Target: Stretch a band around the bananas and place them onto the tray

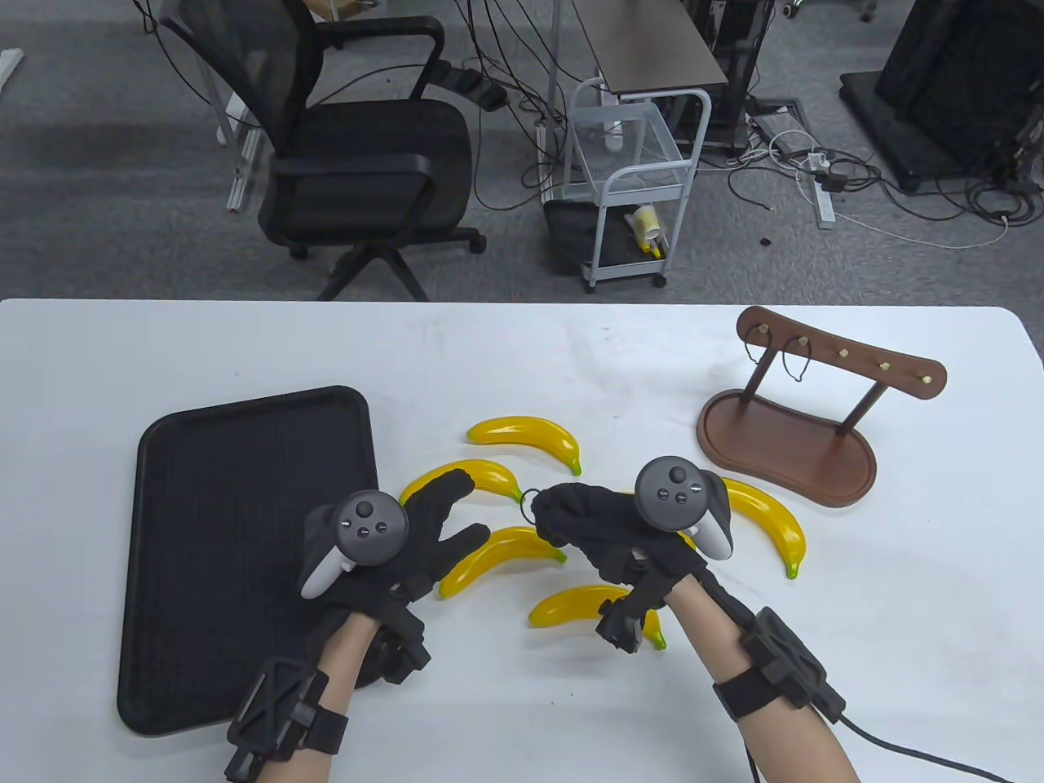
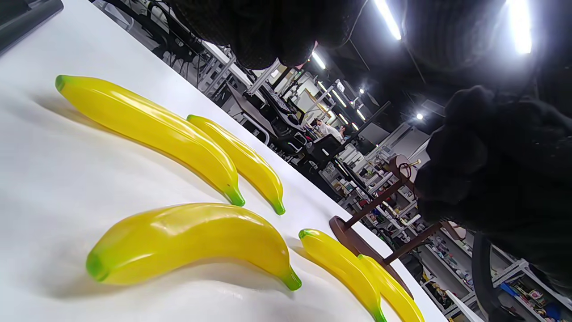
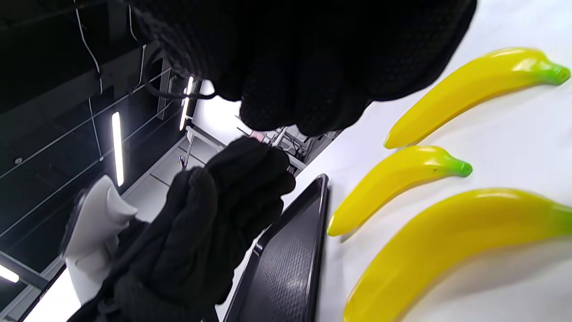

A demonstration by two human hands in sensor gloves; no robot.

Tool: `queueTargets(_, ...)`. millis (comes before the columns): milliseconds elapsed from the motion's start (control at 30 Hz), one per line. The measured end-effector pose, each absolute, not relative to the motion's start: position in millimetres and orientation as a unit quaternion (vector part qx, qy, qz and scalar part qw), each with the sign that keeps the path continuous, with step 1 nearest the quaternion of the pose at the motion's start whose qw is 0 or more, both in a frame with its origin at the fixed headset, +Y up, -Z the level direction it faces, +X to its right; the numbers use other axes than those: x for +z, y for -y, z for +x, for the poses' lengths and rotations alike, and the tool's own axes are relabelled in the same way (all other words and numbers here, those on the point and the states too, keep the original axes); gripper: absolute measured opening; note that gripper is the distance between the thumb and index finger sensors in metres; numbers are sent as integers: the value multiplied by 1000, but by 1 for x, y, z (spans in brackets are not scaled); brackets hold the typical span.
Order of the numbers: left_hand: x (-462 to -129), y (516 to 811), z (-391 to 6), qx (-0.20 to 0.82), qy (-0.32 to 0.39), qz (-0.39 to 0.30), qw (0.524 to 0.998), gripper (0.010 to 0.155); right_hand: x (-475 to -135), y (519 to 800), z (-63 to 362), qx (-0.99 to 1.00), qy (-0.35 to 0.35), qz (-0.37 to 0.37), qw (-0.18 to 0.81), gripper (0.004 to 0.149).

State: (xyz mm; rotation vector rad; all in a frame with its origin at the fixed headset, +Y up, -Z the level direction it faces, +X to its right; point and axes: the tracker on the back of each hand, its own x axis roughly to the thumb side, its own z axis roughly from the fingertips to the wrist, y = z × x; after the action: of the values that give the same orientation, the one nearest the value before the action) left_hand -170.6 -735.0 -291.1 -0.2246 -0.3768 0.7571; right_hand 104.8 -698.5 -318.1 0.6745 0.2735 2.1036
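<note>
White tabletop, office clutter behind; going left to right I see the tray [image 1: 245, 457] outboard of my left hand [image 1: 408, 530], whose fingers are spread, holding nothing. Five bananas [image 1: 497, 559] lie loose between and under both hands. My right hand [image 1: 587, 522] pinches the band [image 1: 528, 499], a thin dark loop at its fingertips. Bananas look glossy, rigid, probably slippery; I'd bunch them mid-length. Band seems stretchy.

Glossy yellow bananas [image 1: 526, 435] tipped in green are seen at centre frame on a white table [image 1: 522, 342]. A black tray [image 1: 245, 457] with a fine mesh texture is shown at lower left, a dark brown wooden stand [image 1: 787, 440] at right.
</note>
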Motion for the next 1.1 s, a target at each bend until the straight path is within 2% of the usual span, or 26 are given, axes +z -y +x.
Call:
queueTargets(300,-288,735,-163,357,193,-112,907,80,-315,714,89,845,-145,292,424,40)
queueTargets(1100,-284,737,-150,342,217,-124,906,88,-311,732,72,823,-217,329,409,40)
